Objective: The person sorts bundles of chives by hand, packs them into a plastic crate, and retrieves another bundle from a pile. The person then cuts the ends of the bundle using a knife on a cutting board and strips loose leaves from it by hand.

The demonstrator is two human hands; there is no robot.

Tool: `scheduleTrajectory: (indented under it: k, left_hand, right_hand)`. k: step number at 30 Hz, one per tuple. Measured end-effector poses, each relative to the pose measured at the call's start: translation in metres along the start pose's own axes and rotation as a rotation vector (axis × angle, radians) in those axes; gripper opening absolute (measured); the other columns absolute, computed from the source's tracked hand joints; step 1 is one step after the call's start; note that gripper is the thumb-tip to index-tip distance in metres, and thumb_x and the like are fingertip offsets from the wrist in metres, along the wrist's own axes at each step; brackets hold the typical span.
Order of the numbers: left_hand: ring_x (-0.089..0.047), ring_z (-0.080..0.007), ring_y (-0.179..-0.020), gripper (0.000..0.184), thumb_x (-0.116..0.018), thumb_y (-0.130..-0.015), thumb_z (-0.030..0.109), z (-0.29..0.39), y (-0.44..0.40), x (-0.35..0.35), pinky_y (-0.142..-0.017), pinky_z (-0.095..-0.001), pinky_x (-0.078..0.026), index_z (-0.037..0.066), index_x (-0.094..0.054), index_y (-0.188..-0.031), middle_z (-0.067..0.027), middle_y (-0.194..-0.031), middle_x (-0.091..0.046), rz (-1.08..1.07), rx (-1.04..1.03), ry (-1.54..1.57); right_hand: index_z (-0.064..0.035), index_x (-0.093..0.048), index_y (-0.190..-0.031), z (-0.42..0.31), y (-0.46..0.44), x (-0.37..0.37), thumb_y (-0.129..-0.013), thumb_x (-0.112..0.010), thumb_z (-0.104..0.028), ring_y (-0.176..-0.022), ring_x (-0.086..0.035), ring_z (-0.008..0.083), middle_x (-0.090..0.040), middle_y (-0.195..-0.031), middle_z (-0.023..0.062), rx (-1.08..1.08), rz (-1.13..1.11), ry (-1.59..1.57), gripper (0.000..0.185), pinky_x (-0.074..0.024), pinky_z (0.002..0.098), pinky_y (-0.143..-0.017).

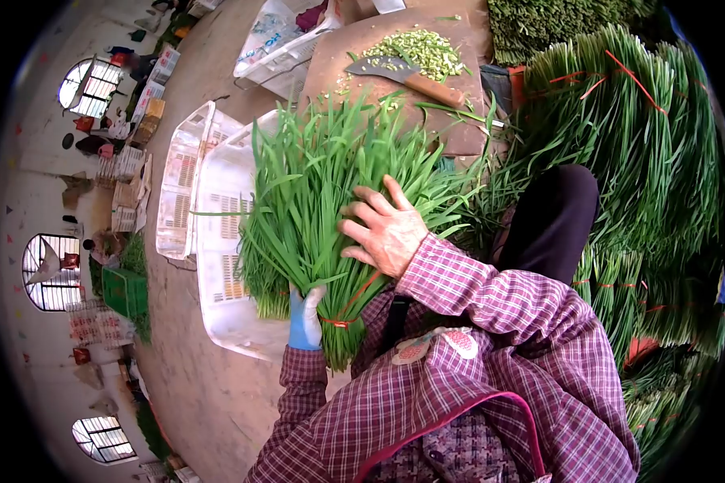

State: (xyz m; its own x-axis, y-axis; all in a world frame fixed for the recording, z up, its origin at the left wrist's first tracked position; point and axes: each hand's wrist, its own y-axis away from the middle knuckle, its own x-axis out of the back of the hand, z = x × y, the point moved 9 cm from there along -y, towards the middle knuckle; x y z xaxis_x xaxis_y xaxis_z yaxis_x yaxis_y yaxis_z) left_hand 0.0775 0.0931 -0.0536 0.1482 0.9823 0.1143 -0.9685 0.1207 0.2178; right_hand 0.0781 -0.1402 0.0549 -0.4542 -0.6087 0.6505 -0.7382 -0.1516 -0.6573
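Note:
A bunch of green garlic chives (342, 177), tied near its cut ends with a red band (340, 324), lies across in front of me. My left hand (304, 318), in a blue and white glove, grips the bunch from its left side near the band; the fingers beneath are hidden. On top of the leaves rests my bare right hand (388, 232), fingers spread apart. Below the bunch is a white plastic crate (221, 318) with more chives (271, 304) inside.
A knife (391, 71) lies on a cutting board (330, 68) beside chopped chive pieces (427, 50). Tied chives (620, 137) are stacked at right. Other crates (181, 185) stand on the left, with a green crate (126, 291) farther off.

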Motion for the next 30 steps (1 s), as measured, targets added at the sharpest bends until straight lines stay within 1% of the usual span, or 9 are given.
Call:
scheduleTrajectory:
  k: [4, 8, 10, 14, 16, 19, 23, 28, 30]
  left_hand:
    - [-0.06, -0.0221, -0.109, 0.048, -0.056, -0.094, 0.026, -0.034, -0.003, 0.027, -0.096, -0.0365, -0.05, -0.002, -0.047, -0.133, -0.0132, -0.125, -0.058, 0.046, 0.002, 0.074]
    - [-0.06, -0.0232, -0.111, 0.05, -0.057, -0.095, 0.028, -0.029, -0.007, 0.017, -0.096, -0.0378, -0.05, -0.001, -0.046, -0.134, -0.0132, -0.127, -0.057, 0.022, -0.001, 0.035]
    - [-0.055, -0.0157, -0.107, 0.044, -0.063, -0.09, 0.028, -0.017, -0.002, 0.007, -0.098, -0.0323, -0.043, 0.001, -0.055, -0.124, -0.0055, -0.116, -0.058, 0.058, 0.023, 0.149]
    - [-0.056, -0.016, -0.107, 0.047, -0.063, -0.09, 0.031, -0.003, 0.002, 0.001, -0.098, -0.0319, -0.043, 0.0, -0.054, -0.124, -0.0066, -0.116, -0.059, 0.021, -0.014, 0.029]
    - [-0.056, -0.0171, -0.107, 0.05, -0.063, -0.09, 0.034, 0.006, 0.005, -0.01, -0.098, -0.0323, -0.044, -0.001, -0.053, -0.125, -0.0075, -0.116, -0.059, 0.004, -0.043, -0.013]
    - [-0.058, -0.0187, -0.107, 0.05, -0.063, -0.091, 0.034, 0.014, 0.008, -0.014, -0.098, -0.0339, -0.045, -0.002, -0.053, -0.124, -0.0076, -0.114, -0.059, 0.024, -0.069, -0.06]
    - [-0.058, -0.0188, -0.104, 0.048, -0.063, -0.092, 0.032, 0.021, 0.013, -0.021, -0.096, -0.034, -0.047, -0.001, -0.053, -0.124, -0.0078, -0.113, -0.059, 0.04, -0.057, -0.074]
    - [-0.055, -0.016, -0.101, 0.047, -0.062, -0.092, 0.029, 0.015, 0.011, -0.017, -0.093, -0.032, -0.045, 0.0, -0.05, -0.127, -0.0055, -0.112, -0.057, 0.06, -0.064, -0.067]
    - [-0.054, -0.0152, -0.1, 0.047, -0.061, -0.092, 0.028, -0.004, 0.007, 0.001, -0.093, -0.0315, -0.045, 0.001, -0.049, -0.128, -0.0047, -0.112, -0.056, 0.079, -0.079, -0.053]
  right_hand:
    - [-0.0145, -0.061, -0.093, 0.012, 0.042, -0.025, -0.082, -0.067, -0.046, -0.092, -0.054, 0.0265, -0.054, -0.084, 0.0042, -0.046, -0.156, 0.01, 0.033, -0.0282, 0.0605, -0.109]
    - [-0.0143, -0.062, -0.093, 0.018, 0.063, -0.033, -0.083, -0.066, -0.044, -0.092, -0.054, 0.0269, -0.055, -0.085, 0.0049, -0.096, -0.172, -0.001, 0.032, -0.0298, 0.06, -0.107]
    - [-0.0143, -0.063, -0.095, 0.019, 0.062, -0.027, -0.083, -0.066, -0.044, -0.093, -0.054, 0.0272, -0.056, -0.087, 0.0053, -0.11, -0.148, -0.011, 0.032, -0.0299, 0.0598, -0.107]
    - [-0.0157, -0.064, -0.1, 0.024, 0.059, -0.023, -0.084, -0.065, -0.044, -0.096, -0.054, 0.0271, -0.056, -0.09, 0.0054, -0.133, -0.192, -0.015, 0.033, -0.0296, 0.0598, -0.107]
    - [-0.0184, -0.064, -0.107, 0.033, 0.059, -0.026, -0.083, -0.066, -0.044, -0.105, -0.052, 0.026, -0.058, -0.102, 0.003, -0.142, -0.207, 0.001, 0.035, -0.0298, 0.0597, -0.106]
    - [-0.02, -0.064, -0.108, 0.027, 0.037, 0.002, -0.081, -0.071, -0.034, -0.111, -0.051, 0.0224, -0.059, -0.11, -0.0016, -0.127, -0.127, -0.023, 0.031, -0.0307, 0.0579, -0.106]
    - [-0.0189, -0.064, -0.104, -0.005, -0.004, 0.039, -0.075, -0.074, -0.023, -0.111, -0.052, 0.0192, -0.059, -0.107, -0.0025, -0.005, 0.044, -0.065, 0.03, -0.0324, 0.0553, -0.107]
    - [-0.0167, -0.061, -0.105, -0.011, -0.019, -0.006, -0.079, -0.071, -0.034, -0.116, -0.051, 0.0293, -0.059, -0.104, 0.0055, 0.066, 0.011, -0.031, 0.032, -0.027, 0.0603, -0.11]
    - [-0.0159, -0.063, -0.1, 0.01, 0.004, -0.032, -0.082, -0.068, -0.043, -0.109, -0.052, 0.0316, -0.057, -0.091, 0.0075, -0.006, -0.13, 0.049, 0.033, -0.0248, 0.0634, -0.11]
